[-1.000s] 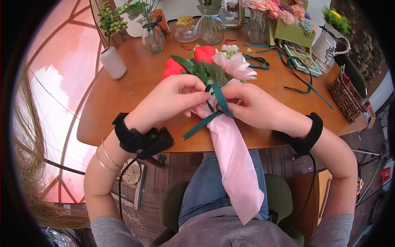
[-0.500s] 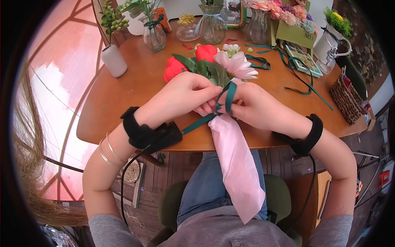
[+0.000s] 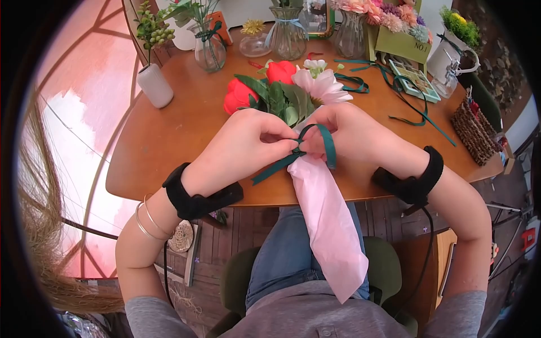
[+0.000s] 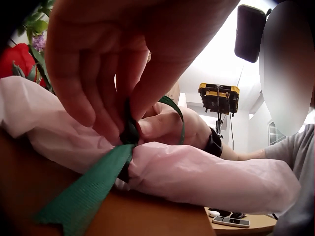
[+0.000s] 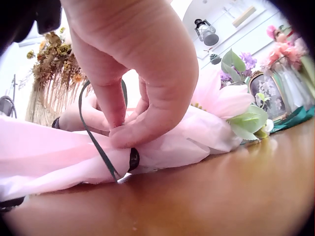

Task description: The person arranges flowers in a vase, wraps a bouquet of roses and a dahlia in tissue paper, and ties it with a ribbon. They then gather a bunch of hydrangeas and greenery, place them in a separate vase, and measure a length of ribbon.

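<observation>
A bouquet wrapped in pink paper (image 3: 327,225) lies at the table's front edge, its paper tail hanging over the lap. Red flowers (image 3: 239,96), a pale pink daisy-like flower (image 3: 320,87) and green leaves stick out at its top. A dark green ribbon (image 4: 88,189) circles the wrap's narrow neck, one notched tail lying toward the left. My left hand (image 3: 256,138) pinches the ribbon at its knot between thumb and fingers. Close beside it, my right hand (image 3: 355,132) pinches ribbon too, with a loop arching over its fingertips. The fingers partly hide the knot.
Glass vases (image 3: 290,42) line the back of the wooden table (image 3: 186,135), with a white vase (image 3: 154,87) at left. Loose green ribbon (image 3: 420,115), a small tray (image 3: 414,81) and a woven basket (image 3: 476,129) are at right.
Both hands have drawn together over the knot, and the left has moved right and down. The ribbon loop, earlier upright between the hands, now falls over the right fingertips.
</observation>
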The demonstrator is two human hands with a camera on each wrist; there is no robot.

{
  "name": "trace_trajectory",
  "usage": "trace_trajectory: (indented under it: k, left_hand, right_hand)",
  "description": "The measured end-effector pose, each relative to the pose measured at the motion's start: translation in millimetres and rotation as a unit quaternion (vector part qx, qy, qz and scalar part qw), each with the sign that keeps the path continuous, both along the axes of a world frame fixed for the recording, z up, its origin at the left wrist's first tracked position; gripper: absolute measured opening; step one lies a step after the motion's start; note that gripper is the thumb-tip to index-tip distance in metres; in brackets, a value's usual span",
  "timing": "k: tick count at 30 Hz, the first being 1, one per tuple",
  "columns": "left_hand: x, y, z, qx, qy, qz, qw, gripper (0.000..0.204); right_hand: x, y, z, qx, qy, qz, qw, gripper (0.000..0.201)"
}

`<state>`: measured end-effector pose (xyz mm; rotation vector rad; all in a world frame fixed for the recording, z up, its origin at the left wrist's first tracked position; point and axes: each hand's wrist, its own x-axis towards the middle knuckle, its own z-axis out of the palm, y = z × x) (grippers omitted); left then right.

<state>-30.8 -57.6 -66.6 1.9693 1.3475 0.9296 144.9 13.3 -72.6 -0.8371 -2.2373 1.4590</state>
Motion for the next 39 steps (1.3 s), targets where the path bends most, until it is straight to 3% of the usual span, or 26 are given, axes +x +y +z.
trace_trajectory:
  k: [4, 6, 12, 18, 20, 22, 25, 28, 31, 35, 37, 39]
  left_hand:
    - [-0.4, 3.1, 4.7, -0.043, 0.032, -0.004, 0.999, 0.017]
    - [-1.8, 5.6, 5.5, -0.056, 0.053, -0.003, 0.997, 0.016]
    - [-4.5, 6.9, 7.2, -0.144, -0.064, -0.017, 0.987, 0.016]
    - [-4.7, 5.9, 3.2, -0.099, -0.054, -0.016, 0.994, 0.014]
    - [-5.5, 5.1, 4.8, 0.025, 0.066, -0.049, 0.996, 0.012]
    - [-7.1, 4.0, 5.2, 0.051, 0.106, -0.055, 0.992, 0.012]
    - [-7.1, 4.2, 2.8, 0.08, 0.162, -0.067, 0.981, 0.012]
    - [-6.4, 3.3, 1.1, 0.104, 0.178, -0.079, 0.975, 0.011]
    - [-5.0, 3.9, -1.4, 0.153, 0.181, -0.083, 0.968, 0.011]
    - [-5.1, 4.6, -4.3, 0.192, 0.172, -0.07, 0.964, 0.012]
    - [-4.5, 4.9, -6.9, 0.199, 0.159, -0.064, 0.965, 0.011]
    - [-4.4, 4.8, -7.4, 0.206, 0.146, -0.057, 0.966, 0.011]
  right_hand:
    - [0.6, -0.3, 0.6, -0.028, 0.064, -0.005, 0.998, 0.01]
    - [0.0, 3.5, -3.6, 0.101, 0.104, 0.052, 0.988, 0.008]
    - [1.9, 2.9, -1.8, 0.018, 0.089, -0.001, 0.996, 0.008]
    - [3.9, -5.8, 5.5, 0.022, 0.07, -0.001, 0.997, 0.009]
    - [4.4, -9.0, 8.0, 0.021, 0.069, 0.0, 0.997, 0.009]
    - [4.3, -9.8, 6.2, 0.019, 0.069, -0.001, 0.997, 0.009]
    - [2.5, -9.0, 0.5, 0.029, 0.138, 0.031, 0.99, 0.01]
    - [4.2, -10.0, 0.6, 0.086, 0.119, 0.083, 0.986, 0.014]
    - [7.1, -11.6, 6.2, 0.137, 0.02, 0.154, 0.978, 0.017]
    - [3.4, -3.8, 5.0, 0.096, 0.056, 0.11, 0.988, 0.014]
    - [0.6, -2.0, 6.0, 0.014, 0.033, 0.051, 0.998, 0.013]
    - [-0.7, -1.8, 5.5, 0.064, 0.005, 0.055, 0.996, 0.013]
